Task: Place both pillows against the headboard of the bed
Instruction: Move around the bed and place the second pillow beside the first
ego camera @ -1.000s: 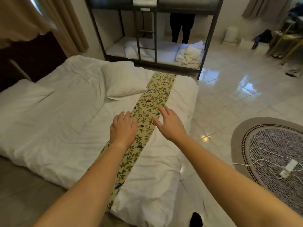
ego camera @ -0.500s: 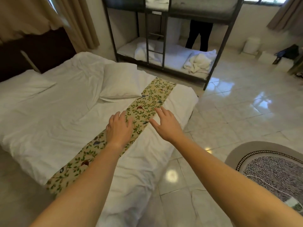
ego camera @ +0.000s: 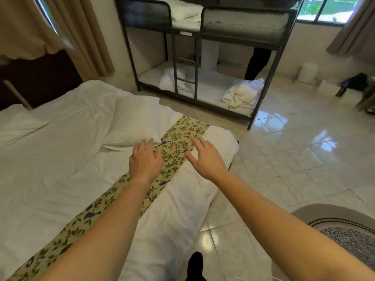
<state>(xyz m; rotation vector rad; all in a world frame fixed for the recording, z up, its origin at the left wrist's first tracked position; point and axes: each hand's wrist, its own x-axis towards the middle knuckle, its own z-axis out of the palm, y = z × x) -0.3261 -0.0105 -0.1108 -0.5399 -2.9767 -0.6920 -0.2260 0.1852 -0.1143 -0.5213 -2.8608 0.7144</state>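
Observation:
A white pillow [ego camera: 134, 120] lies near the foot of the bed [ego camera: 60, 159], its corner resting on a floral bed runner [ego camera: 176, 138]. A second white pillow [ego camera: 18, 126] lies flat at the left, close to the dark headboard [ego camera: 38, 80]. My left hand [ego camera: 145, 159] hovers over the runner with fingers spread, its fingertips just short of the near pillow's edge. My right hand [ego camera: 205, 159] is open too, above the runner's right side. Neither hand holds anything.
A black metal bunk bed [ego camera: 203, 57] with crumpled white linen stands beyond the bed's foot; a person's dark-clothed legs [ego camera: 257, 63] show behind it. Glossy tiled floor [ego camera: 294, 149] lies to the right, with a round patterned rug [ego camera: 349, 232] at lower right. Beige curtains [ego camera: 81, 33] hang beside the headboard.
Both hands have moved forward over the runner toward the near pillow, and my view has come closer and tilted up. The pillows have not moved.

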